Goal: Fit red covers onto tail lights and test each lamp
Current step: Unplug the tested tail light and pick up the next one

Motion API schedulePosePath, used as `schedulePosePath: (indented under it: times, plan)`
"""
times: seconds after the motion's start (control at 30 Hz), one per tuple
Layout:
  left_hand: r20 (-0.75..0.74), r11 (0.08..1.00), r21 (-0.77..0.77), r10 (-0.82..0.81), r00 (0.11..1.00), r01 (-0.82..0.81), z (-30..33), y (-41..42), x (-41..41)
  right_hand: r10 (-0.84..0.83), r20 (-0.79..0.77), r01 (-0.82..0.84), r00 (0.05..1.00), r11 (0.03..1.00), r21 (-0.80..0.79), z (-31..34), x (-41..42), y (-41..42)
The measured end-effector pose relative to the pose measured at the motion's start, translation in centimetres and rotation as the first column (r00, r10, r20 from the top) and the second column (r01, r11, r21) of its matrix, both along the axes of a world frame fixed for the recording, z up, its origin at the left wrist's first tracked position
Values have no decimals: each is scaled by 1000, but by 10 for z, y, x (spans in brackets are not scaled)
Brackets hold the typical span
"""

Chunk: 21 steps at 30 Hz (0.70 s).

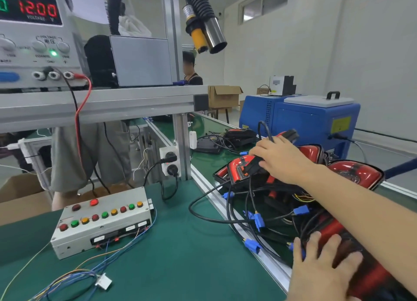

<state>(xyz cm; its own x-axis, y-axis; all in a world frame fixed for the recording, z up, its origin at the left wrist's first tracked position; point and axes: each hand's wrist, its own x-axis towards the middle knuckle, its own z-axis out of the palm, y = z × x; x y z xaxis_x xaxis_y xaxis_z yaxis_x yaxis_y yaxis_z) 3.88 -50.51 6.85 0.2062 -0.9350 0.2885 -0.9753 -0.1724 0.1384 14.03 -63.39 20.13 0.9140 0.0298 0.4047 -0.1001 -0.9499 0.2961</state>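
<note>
Red tail lights are piling up at 3 to 5 o'clock, jumbled on the green belt (203, 129) with black harness cables and blue connectors crossing over and under them. Right hand (285, 159) is reaching across to the lamp at 3 o'clock (239, 166), fingers curling down onto its black back section; cannot tell if it's a true grip or just a press. Left hand (325, 269) is lying at 5 o'clock with fingers spread and straight, flat on the nearest lamp (374, 276), pinning it rather than holding it. Third lamp (356, 170) is sitting behind the right forearm. Main risk: harnesses are tangling, so lifting the far lamp is likely dragging a neighbour's cable (214, 220) or blue plug (259, 220) with it, possibly pulling a lamp off the belt edge or straining a connector. Second risk: lenses are rubbing housing-on-lens in the heap, so scuffing on the red covers. Test box (101, 221) at 8 o'clock is sitting with loose thin wires (74, 278) trailing toward 7 o'clock, so a swinging harness could snag those too. Supply (33, 37) at 11 o'clock is reading 12.00, so any bare plug touching the wrong thing is live.
</note>
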Motion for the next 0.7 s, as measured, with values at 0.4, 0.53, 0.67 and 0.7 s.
schedulePosePath:
  times: [0.4, 0.53, 0.67, 0.7]
  plan:
    - [-16, 946, 49, 321, 947, -320, 17, 93, 2, -101, -92, 92, 991, 991, -98, 9, -11, 19]
    - [-202, 978, 114, 196, 960, -176, 34, 98, 18, -137, -103, 121, 985, 982, -146, 11, -13, 25]
    - [87, 993, -107, 63, 994, -54, 21, 87, 26, -231, 37, 230, 972, 972, 41, 29, -12, -5]
    - [265, 976, -199, 138, 954, -86, 12, 86, 37, -228, 35, 223, 973, 968, 112, 33, -11, -14]
